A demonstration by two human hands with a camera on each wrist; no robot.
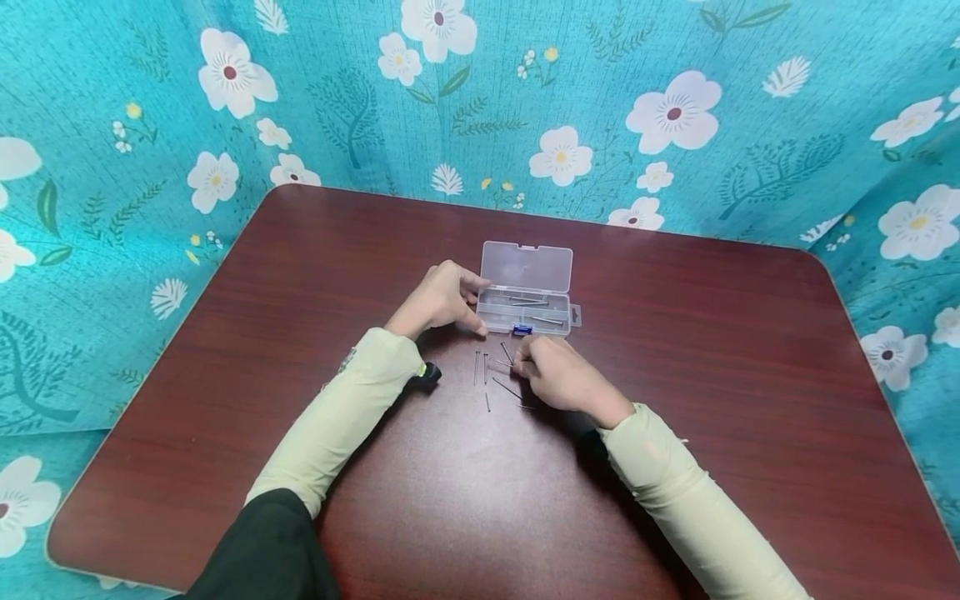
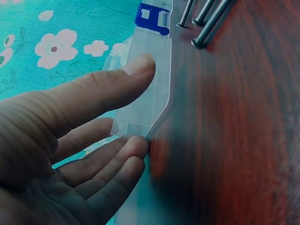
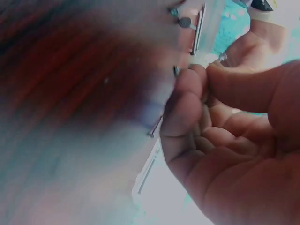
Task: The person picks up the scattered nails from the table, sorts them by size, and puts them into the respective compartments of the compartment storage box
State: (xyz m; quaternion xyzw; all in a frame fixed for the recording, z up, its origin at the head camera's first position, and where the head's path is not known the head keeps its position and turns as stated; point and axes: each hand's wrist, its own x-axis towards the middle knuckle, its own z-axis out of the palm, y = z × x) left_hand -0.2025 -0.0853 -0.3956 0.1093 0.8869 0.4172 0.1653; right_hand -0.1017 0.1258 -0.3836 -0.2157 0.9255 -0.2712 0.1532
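At a dark red-brown table (image 1: 450,508), I am holding the left end of a clear plastic box (image 2: 140,105) with my left hand (image 1: 447,298), thumb lying along the front wall, fingers bending loosely about the end. Just in front of the box, my right hand (image 1: 561,373) is pinching with thumb and forefinger, apparently on a slim nail (image 1: 500,362).

Loose nails (image 1: 485,368) are lying close by; others are resting in the compartments, the lid (image 1: 527,267) standing open behind them. I am risking a dropped nail, its shank being thin and smooth, and a knuckle brushing its neighbors out of line. Too hard a push from my left thumb could be sliding so light a box.

The head view is showing the compartments' contents; the left wrist view is revealing my thumb near the blue latch (image 2: 152,18), and the right wrist view the curled fingers behind my pinch, which the head view is largely hiding.
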